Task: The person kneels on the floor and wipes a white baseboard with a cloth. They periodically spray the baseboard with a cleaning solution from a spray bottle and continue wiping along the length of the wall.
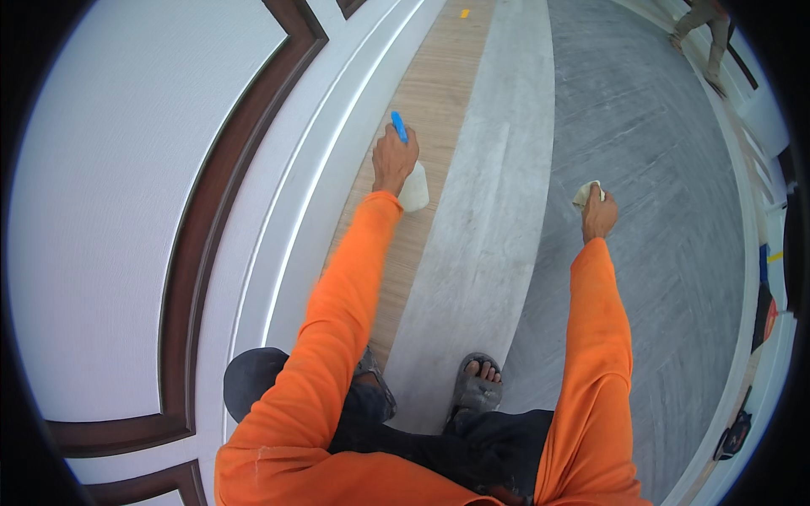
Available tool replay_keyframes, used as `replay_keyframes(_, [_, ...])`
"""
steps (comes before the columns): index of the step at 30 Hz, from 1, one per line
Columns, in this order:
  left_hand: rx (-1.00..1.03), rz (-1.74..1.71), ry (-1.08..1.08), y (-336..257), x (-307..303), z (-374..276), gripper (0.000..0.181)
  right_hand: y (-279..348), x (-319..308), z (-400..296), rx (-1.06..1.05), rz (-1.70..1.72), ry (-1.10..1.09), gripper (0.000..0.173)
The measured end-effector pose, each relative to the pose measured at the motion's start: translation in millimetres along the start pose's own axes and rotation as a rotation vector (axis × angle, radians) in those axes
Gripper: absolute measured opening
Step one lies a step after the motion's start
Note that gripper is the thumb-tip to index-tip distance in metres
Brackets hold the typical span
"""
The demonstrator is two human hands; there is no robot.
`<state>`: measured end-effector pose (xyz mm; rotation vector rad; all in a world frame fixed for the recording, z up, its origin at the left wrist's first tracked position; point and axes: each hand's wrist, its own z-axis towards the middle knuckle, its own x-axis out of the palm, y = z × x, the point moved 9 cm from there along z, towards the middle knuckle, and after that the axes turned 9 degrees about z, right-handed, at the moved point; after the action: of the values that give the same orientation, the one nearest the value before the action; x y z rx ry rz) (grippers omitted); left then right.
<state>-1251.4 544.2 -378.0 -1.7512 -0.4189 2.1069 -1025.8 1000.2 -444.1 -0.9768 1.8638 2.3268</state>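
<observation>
My left hand grips a spray bottle by its neck, over the strip of wood-look flooring beside the wall. The blue spray head sticks out beyond my knuckles, and the whitish body of the spray bottle shows below and right of my wrist. Off to the right, above the grey floor, my right hand holds a small pale yellow cloth or pad bunched in its fingers. Both arms reach forward in orange sleeves. The palm sides of both hands are hidden.
A white wall with dark brown moulding and a white skirting runs along my left. A pale grey plank band lies under my sandalled foot. A person's legs show at the far right, and a dark tool lies at the right edge.
</observation>
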Motion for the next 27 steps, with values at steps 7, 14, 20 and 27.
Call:
replay_keyframes(7, [-0.104, -0.043, -0.040, 29.7, 3.9, -66.7, 0.038, 8.1, 18.4, -7.6, 0.008, 0.084, 0.050, 0.053])
replay_keyframes(14, [-0.017, -0.038, -0.023, 17.7, -1.7, -84.5, 0.040, 6.0, 24.9, -9.4, 0.035, 0.106, 0.085, 0.051])
replay_keyframes(20, [0.090, -0.026, -0.063, 4.7, -8.2, -82.1, 0.037, 7.9, 26.3, -11.7, 0.019, 0.156, 0.092, 0.050])
replay_keyframes(27, [0.072, -0.022, 0.014, 4.1, -2.4, -83.2, 0.038, -1.5, 27.8, -7.3, 0.012, 0.134, 0.090, 0.050])
